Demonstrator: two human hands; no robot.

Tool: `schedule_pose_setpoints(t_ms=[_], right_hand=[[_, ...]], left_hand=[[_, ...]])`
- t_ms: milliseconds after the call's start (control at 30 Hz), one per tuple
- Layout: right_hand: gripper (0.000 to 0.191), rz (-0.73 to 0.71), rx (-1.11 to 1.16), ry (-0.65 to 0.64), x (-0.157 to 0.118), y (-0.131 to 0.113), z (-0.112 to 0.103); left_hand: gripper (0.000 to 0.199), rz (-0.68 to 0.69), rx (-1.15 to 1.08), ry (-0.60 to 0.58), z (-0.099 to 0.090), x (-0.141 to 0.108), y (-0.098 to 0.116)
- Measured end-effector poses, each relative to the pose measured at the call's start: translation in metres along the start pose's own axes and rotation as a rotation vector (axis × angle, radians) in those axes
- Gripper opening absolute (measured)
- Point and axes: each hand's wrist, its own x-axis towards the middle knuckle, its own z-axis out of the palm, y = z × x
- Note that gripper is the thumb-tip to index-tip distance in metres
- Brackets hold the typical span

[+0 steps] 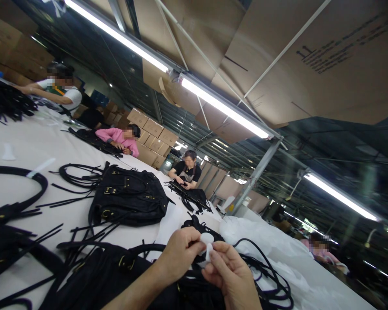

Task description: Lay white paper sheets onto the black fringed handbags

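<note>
Nearest the camera, the right hand (231, 271) and left hand (177, 256) each have fingertips pinched on a small white piece (207, 238), held above a black bag (100, 275) on the desk (64, 140). Light pinches close to its edges should avoid creasing it. Its rounded end points up; its long axis looks near upright, though fingers partly hide it.

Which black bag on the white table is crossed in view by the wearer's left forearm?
The black bag with a gold-coloured metal fitting, at bottom centre: the left forearm crosses it in view, but not the bags beyond or at left.
</note>
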Motion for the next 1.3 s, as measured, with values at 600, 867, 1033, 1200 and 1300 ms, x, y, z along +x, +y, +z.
schedule_pose_setpoints(t_ms=[600,867,1033,1200,1300], right_hand=[[0.057,0.056,0.104,0.026,0.002,-0.017,0.025],[0.051,0.015,0.121,0.052,0.001,-0.01,0.025],[0.048,0.027,0.097,0.045,0.005,-0.011,0.027],[0.05,-0.017,0.123,0.091,0.01,-0.004,0.032],[0.053,0.04,0.19,0.094,0.013,-0.005,0.031]], left_hand=[[0.02,0.232,-0.006,0.096,0.002,-0.006,0.002],[0.014,0.228,0.021,0.136,0.002,-0.004,0.001],[0.015,0.28,0.051,0.118,-0.002,-0.005,-0.001],[0.019,0.309,0.108,0.1,-0.006,-0.005,-0.004],[0.017,0.306,0.141,0.116,-0.008,-0.004,-0.006]])
